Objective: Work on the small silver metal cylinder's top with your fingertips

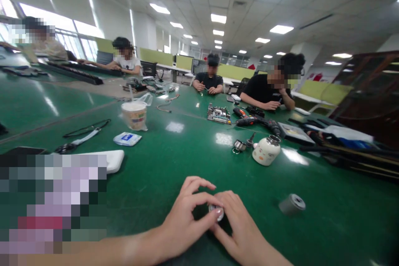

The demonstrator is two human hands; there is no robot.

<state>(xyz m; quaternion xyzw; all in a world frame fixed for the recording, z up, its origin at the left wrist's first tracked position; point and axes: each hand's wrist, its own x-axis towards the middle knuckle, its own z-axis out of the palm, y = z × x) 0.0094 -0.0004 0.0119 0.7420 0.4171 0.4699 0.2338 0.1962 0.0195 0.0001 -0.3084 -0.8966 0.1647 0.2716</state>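
Low in the middle of the head view, both my hands meet at a small round silver-coloured piece point(220, 216). My left hand point(187, 212) has its thumb pressed on the piece and its index finger curled over it, with the other fingers raised and bent. On the other side, my right hand point(237, 224) curls round the same piece, fingers on top and thumb below. Most of the piece is hidden by my fingers, so its exact kind does not show. A grey metal cylinder point(291, 205) lies on the green tabletop right of my right hand.
Ahead are a cream flask point(267, 150), a metal lid point(239, 146), a circuit board point(218, 114) and a power drill point(245, 117). Leftward stand a bagged cup point(134, 114), a tissue pack point(127, 139) and a white device point(115, 161). Several people sit around the table.
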